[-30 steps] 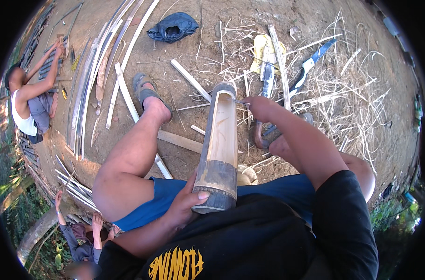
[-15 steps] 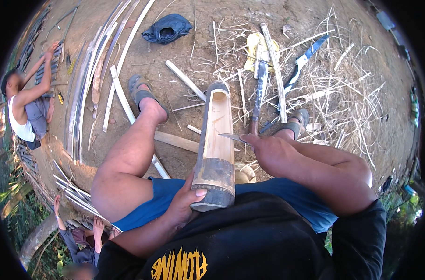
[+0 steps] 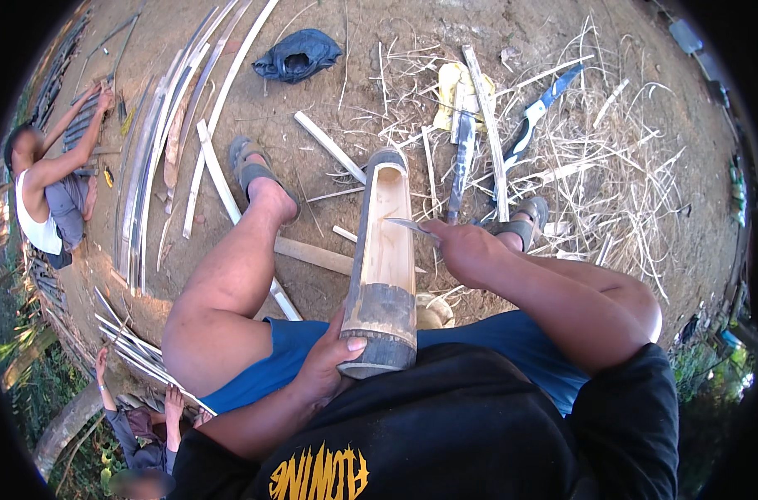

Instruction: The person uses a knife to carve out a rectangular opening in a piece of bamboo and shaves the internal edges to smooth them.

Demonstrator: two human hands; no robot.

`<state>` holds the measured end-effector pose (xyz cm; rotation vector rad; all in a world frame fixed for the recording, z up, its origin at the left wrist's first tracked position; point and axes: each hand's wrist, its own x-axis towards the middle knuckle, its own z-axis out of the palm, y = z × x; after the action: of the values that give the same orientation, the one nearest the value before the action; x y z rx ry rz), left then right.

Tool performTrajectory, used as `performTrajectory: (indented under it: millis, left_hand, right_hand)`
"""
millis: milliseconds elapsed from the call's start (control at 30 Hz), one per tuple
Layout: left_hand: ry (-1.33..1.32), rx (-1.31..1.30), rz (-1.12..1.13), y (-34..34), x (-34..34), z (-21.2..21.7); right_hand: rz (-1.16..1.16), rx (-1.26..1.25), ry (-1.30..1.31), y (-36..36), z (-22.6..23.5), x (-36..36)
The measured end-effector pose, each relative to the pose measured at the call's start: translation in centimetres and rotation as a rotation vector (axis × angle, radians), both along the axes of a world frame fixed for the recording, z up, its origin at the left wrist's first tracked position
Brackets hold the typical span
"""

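Observation:
A thick bamboo tube [image 3: 381,307] with a long opening cut into its side leans against my belly, its far end tilted away from me. My left hand [image 3: 327,360] grips its near end, with the thumb on the dark band. My right hand [image 3: 472,253] is closed around a small knife [image 3: 406,224]; its handle is hidden in the fist. The blade points left across the right edge of the opening, and I cannot tell whether it touches the bamboo. Pale inner wood shows inside the cut.
Beyond the tube lie a machete [image 3: 462,167], a blue-and-white handled tool [image 3: 536,117], a yellow wrapper [image 3: 451,93] and a black plastic bag [image 3: 297,57]. Bamboo strips [image 3: 158,150] lie at the left, shavings [image 3: 595,175] at the right. One person [image 3: 46,187] sits far left, another [image 3: 150,433] lower left.
My right hand and the knife have moved forward, farther up along the opening, and slightly left. The tube and my left hand have barely shifted. The person at far left has moved their hands.

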<state>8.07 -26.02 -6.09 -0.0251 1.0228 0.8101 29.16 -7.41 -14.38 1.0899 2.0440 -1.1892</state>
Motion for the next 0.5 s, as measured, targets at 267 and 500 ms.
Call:
performTrajectory:
  millis: [267, 500]
  left_hand:
    - [0.021, 0.014, -0.028, -0.1, -0.1, 0.0]
    - [0.041, -0.032, -0.016, -0.4, -0.2, 0.2]
  right_hand:
    - [-0.036, 0.038, -0.058, 0.7, -2.9, -0.9]
    - [-0.069, 0.045, -0.022, 1.9, -5.1, -1.2]
